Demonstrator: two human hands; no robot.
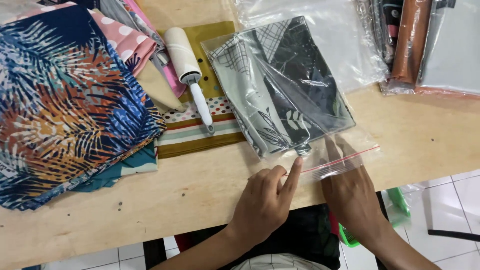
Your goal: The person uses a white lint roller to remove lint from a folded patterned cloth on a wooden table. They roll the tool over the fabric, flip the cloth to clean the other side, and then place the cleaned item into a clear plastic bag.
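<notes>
At the far left, a stack of folded fabric (65, 100) with blue and orange leaf prints lies on the wooden surface (200, 190). Just right of it, a white lint roller (187, 67) rests on a mustard striped cloth (200, 132). Next comes a clear zip bag (295, 100) holding a folded dark patterned cloth (290, 85), its red-lined seal at the near edge. The left hand (265, 202) curls loosely, index finger pressing the seal line. The right hand (352, 187) lies flat, fingers spread inside or under the bag mouth; I cannot tell which. If pressure runs unevenly, the seal may stay partly open, or trapped air could puff the bag. More bagged fabrics (415, 45) sit top right.
</notes>
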